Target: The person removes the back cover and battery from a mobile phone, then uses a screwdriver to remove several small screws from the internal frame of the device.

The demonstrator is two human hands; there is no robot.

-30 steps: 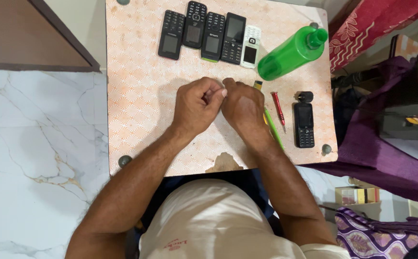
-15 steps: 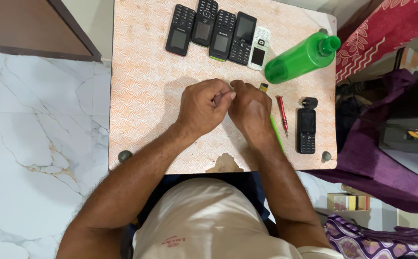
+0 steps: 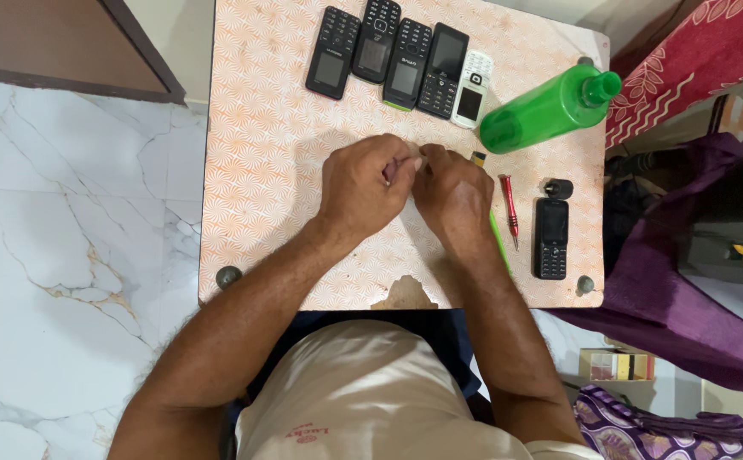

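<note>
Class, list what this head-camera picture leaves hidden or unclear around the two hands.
- Head view: whatever the left hand and right hand pinch is covered by curled fingers.
- Head view: the green stick is mostly hidden under the right wrist.
- Head view: the small black thing above the lone phone is too small to identify.

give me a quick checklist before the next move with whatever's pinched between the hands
1. Left hand and right hand meet over the table: ok.
2. Thing in their grip identifiable: cannot tell, fingers hide it.
3. Red screwdriver close beside right hand: ok.
4. Green bottle lying on its side, capped: ok.
5. Row of five phones apart from the hands: ok.
6. Lone phone near table edge but fully on it: ok.
</note>
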